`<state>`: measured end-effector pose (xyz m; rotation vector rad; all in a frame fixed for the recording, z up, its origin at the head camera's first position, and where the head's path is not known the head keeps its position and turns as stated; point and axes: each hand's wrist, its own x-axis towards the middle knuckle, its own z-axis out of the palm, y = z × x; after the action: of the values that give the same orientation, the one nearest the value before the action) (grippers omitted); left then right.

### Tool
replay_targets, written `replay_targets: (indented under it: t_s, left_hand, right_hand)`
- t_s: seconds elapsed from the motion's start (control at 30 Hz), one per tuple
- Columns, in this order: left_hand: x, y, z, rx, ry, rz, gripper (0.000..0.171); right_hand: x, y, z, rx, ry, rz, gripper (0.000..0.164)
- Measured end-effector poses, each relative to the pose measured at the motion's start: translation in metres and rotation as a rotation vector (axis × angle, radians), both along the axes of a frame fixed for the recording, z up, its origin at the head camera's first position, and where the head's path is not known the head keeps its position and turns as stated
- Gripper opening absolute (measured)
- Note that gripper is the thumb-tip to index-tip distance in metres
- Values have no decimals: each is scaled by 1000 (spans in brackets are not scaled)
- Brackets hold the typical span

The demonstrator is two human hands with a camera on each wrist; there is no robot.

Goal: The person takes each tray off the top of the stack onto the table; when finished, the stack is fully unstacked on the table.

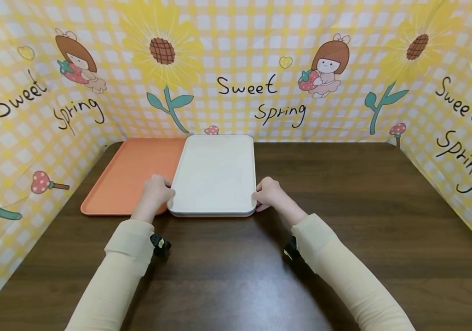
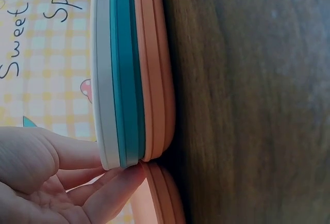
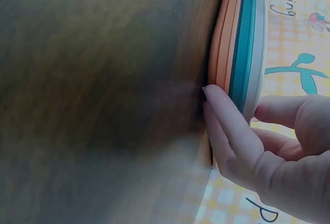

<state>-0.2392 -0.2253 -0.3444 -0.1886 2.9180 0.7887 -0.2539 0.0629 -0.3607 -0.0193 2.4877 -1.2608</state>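
A white tray (image 1: 215, 174) tops a neat stack near the back of the table. Under it lie a teal tray (image 2: 127, 79) and an orange tray (image 2: 154, 79). My left hand (image 1: 156, 193) pinches the stack's left side near the front corner, thumb on the white rim and fingertips by the seam between teal and orange. On the opposite side my right hand (image 1: 268, 191) grips the stack, its thumb at the white rim and its fingers reaching the bottom orange tray. A separate orange tray (image 1: 136, 168) lies flat to the left, partly behind my left hand.
The dark wooden table (image 1: 343, 193) extends to the right and toward me. A yellow checked cloth (image 1: 236, 55) with printed flowers and lettering walls the back and both sides. Small dark devices sit at both wrists.
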Motion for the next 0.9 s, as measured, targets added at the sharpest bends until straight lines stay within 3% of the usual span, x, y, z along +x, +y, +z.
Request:
replay_targets:
  t_s: [0.2, 0.47, 0.7, 0.9]
  left_hand:
    - [1, 0, 1, 13, -30, 13, 32]
    - [4, 2, 4, -2, 4, -2, 28]
    - [6, 2, 3, 21, -9, 7, 36]
    - [5, 2, 1, 35, 9, 16, 38]
  right_hand:
    - [0, -5, 4, 153, 60, 20, 26]
    - [6, -7, 12, 295, 160, 71, 36]
    - [8, -2, 21, 243, 161, 82, 41]
    - [7, 4, 26, 164, 135, 72, 31]
